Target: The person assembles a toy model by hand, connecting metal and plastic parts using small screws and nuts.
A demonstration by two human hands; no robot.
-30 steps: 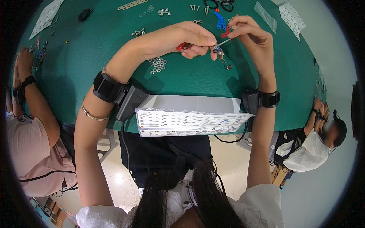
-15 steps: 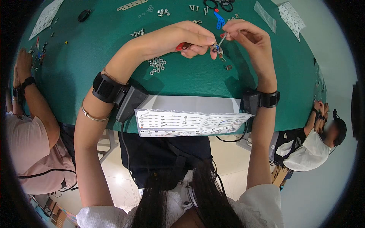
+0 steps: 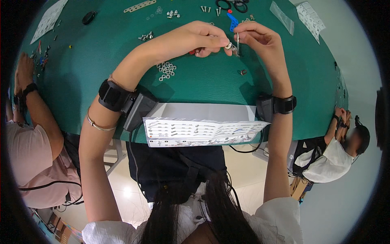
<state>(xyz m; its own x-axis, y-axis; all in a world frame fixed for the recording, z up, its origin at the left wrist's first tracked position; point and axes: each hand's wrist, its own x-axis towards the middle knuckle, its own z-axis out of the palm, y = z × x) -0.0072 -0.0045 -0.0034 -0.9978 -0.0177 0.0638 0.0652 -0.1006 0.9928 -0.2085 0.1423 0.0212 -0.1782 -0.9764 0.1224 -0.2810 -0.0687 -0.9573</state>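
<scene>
Clamped left hand [image 3: 206,39] on small metal assembly [image 3: 230,46], right hand [image 3: 261,39] on thin metal rod [image 3: 237,44]; swung rod from slanting to nearly upright, apparently mid-turn.

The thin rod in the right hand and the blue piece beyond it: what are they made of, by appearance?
Thin rod: likely polished metal, from its silvery shine. Blue piece: probably smooth plastic, from its even blue, though painted metal is possible.

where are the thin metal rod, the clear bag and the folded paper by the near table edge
Thin metal rod [image 3: 238,44]: head view, middle of shaft
Clear bag [image 3: 282,18]: head view, middle of face
Folded paper [image 3: 205,131]: head view, printed front
</scene>
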